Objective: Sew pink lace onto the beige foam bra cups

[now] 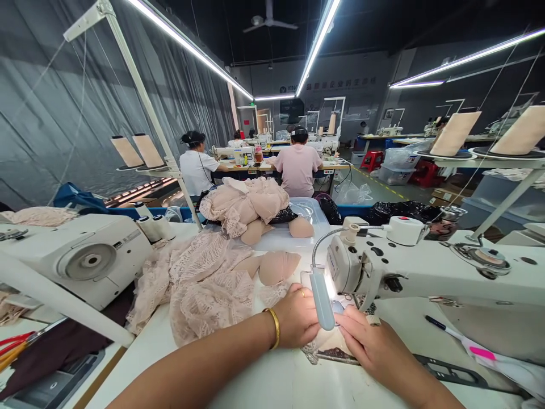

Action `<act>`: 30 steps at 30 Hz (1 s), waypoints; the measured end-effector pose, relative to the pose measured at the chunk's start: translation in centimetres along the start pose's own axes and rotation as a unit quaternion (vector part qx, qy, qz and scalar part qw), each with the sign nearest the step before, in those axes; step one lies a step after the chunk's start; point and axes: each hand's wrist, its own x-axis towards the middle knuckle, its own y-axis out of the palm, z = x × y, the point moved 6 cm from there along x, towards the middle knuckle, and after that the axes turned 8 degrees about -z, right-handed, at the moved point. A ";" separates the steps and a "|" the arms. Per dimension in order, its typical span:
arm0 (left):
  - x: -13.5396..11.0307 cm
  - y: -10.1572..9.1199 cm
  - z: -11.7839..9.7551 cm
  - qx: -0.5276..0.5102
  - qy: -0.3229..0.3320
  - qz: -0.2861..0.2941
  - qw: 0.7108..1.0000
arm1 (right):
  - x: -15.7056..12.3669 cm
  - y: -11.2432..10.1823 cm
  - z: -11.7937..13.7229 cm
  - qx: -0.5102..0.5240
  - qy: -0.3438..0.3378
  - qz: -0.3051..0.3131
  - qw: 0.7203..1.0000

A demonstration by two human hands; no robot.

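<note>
My left hand [296, 319], with a gold ring and bangle, is closed on beige lace fabric [330, 341] beside the needle area of a white sewing machine [344, 267]. On the other side my right hand [368, 343] has its fingers together on the same fabric, near the presser foot. A grey lamp [322, 301] on a bendy neck hangs between the hands and hides some fingertips and the stitching spot. Left of my hands lie a beige moulded bra cup [279, 268] and a heap of beige lace [208, 289].
A clear plastic bin [306, 241] holding more beige pieces [247, 201] stands behind the table. A second sewing machine [85, 250] is at left, thread cones [455, 133] at right. A marker pen [443, 326] lies at right. Two co-workers [298, 165] sit ahead, backs turned.
</note>
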 end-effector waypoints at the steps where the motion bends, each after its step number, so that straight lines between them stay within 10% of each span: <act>1: 0.0 0.1 0.1 0.000 -0.001 0.002 1.000 | 0.0 0.0 0.0 -0.003 0.001 0.001 1.000; 25: 0.4 -1.0 2.0 0.008 -0.125 0.028 0.992 | 0.5 -0.5 0.8 0.192 0.155 -0.011 0.969; 30: -4.3 -4.1 -2.5 -0.107 -0.125 -0.041 0.985 | 0.6 1.5 3.5 0.401 0.310 -0.007 0.862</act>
